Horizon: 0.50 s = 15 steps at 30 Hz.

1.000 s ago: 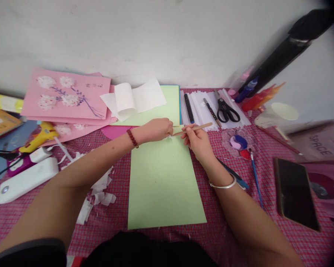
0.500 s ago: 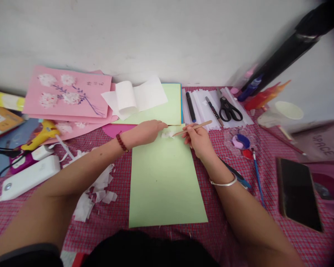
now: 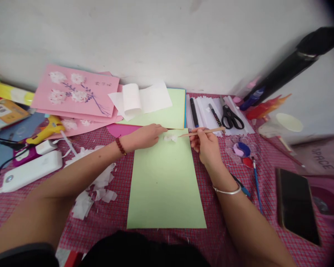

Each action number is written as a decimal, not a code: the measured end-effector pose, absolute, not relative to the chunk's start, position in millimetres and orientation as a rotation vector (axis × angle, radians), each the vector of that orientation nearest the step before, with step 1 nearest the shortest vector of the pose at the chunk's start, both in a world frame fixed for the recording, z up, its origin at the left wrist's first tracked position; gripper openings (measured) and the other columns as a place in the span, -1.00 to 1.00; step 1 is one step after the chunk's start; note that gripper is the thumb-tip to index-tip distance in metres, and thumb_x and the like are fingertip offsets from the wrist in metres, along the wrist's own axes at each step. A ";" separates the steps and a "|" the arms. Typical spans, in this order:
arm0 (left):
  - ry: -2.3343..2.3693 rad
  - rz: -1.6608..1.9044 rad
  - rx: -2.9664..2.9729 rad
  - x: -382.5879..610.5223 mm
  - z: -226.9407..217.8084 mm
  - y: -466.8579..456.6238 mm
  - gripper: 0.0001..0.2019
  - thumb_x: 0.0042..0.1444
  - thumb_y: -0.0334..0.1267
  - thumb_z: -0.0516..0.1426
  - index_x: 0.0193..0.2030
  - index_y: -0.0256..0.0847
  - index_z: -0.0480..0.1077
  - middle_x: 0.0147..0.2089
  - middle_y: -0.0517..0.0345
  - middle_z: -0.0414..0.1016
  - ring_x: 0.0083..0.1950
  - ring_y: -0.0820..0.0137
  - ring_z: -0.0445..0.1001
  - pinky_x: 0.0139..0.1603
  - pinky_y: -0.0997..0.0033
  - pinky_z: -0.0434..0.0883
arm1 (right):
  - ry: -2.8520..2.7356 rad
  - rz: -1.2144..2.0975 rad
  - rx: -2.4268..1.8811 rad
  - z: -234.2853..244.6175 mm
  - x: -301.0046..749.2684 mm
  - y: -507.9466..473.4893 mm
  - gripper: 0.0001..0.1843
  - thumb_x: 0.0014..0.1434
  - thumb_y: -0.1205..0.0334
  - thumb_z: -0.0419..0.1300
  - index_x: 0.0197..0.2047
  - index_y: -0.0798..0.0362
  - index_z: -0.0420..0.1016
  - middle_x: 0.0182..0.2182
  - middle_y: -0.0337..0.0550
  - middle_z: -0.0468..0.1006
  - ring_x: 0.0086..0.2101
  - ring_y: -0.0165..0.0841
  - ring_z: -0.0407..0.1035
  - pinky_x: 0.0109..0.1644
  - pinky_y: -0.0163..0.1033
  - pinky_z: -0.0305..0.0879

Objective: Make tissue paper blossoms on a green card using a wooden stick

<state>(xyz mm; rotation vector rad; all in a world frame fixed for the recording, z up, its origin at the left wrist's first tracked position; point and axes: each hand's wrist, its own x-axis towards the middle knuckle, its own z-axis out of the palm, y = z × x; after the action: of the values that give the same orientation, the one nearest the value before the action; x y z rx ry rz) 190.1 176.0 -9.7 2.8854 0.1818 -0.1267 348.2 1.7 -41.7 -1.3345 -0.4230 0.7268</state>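
Green sheet (image 3: 167, 185): landmark. White tissue tuft (image 3: 170, 137): on sheet's far end, now uncovered, formerly under the left hand (image 3: 148, 136); apparently staying put unaided. Left hand: over sheet's far left corner, index extended, seemingly released. Right hand (image 3: 208, 146): beyond sheet's right edge, pinching wooden stick (image 3: 215, 129); tip shifted to tuft's edge.

Arms (image 3: 247, 215) outstretched, left hand (image 3: 148, 136) palm-down; right hand (image 3: 207, 146) pinching

The green sheet (image 3: 164, 185) is smooth, matt paper; the white tuft (image 3: 170, 138) on it looks like rough, crumpled tissue. The stick (image 3: 215, 130) is plain wood, the bangle (image 3: 228, 193) shiny metal.
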 end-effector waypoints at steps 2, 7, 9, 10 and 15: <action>0.189 -0.108 2.891 180.6 -9.1 180.4 -0.50 0.11 -0.54 -0.06 0.21 -0.27 0.30 0.06 -0.07 0.46 0.10 0.28 0.43 0.13 0.29 0.36 | -0.480 0.736 -1.339 -41.8 344.6 0.2 -0.72 0.13 -0.01 0.19 -0.32 0.05 0.40 -0.58 -0.32 0.44 -0.69 -0.56 0.22 -0.72 -0.45 -0.08; 0.175 -0.041 2.891 159.9 -8.0 183.4 -0.67 0.14 -0.48 -0.03 -0.01 -0.27 0.43 -0.01 -0.03 0.46 0.05 0.30 0.42 0.09 0.34 0.36 | -0.696 0.694 -1.432 -46.0 335.4 2.3 -0.74 0.20 0.01 0.13 -0.30 0.05 0.42 -0.53 -0.30 0.45 -0.64 -0.54 0.26 -0.64 -0.42 0.04; 0.160 -0.027 2.868 160.4 -7.4 178.3 -0.72 0.15 -0.47 -0.03 -0.10 -0.27 0.45 -0.07 -0.01 0.47 -0.02 0.33 0.44 0.04 0.37 0.37 | -0.736 0.636 -1.472 -48.5 334.3 3.2 -0.74 0.22 0.03 0.11 -0.29 0.05 0.42 -0.52 -0.30 0.45 -0.63 -0.54 0.27 -0.60 -0.41 0.10; 0.151 -0.023 2.859 162.4 -7.0 175.1 -0.73 0.16 -0.47 -0.03 -0.13 -0.27 0.46 -0.09 -0.01 0.48 -0.05 0.34 0.45 0.01 0.38 0.37 | -0.742 0.604 -1.494 -49.8 334.5 3.4 -0.75 0.22 0.03 0.10 -0.30 0.05 0.42 -0.51 -0.30 0.45 -0.63 -0.54 0.27 -0.59 -0.40 0.12; 0.106 -0.002 2.850 166.0 0.4 167.6 -0.75 0.17 -0.45 -0.03 -0.18 -0.28 0.47 -0.12 -0.02 0.48 -0.09 0.33 0.45 -0.03 0.37 0.37 | -0.722 0.569 -1.559 -52.1 339.2 2.0 -0.75 0.21 0.04 0.10 -0.29 0.05 0.42 -0.53 -0.30 0.46 -0.63 -0.53 0.27 -0.58 -0.40 0.12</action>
<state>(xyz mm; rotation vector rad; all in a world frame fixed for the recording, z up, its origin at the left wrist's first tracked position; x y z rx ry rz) 166.0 167.6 0.4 2.8502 0.1065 -0.0020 339.2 2.0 -52.1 -1.5586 -0.7217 0.5695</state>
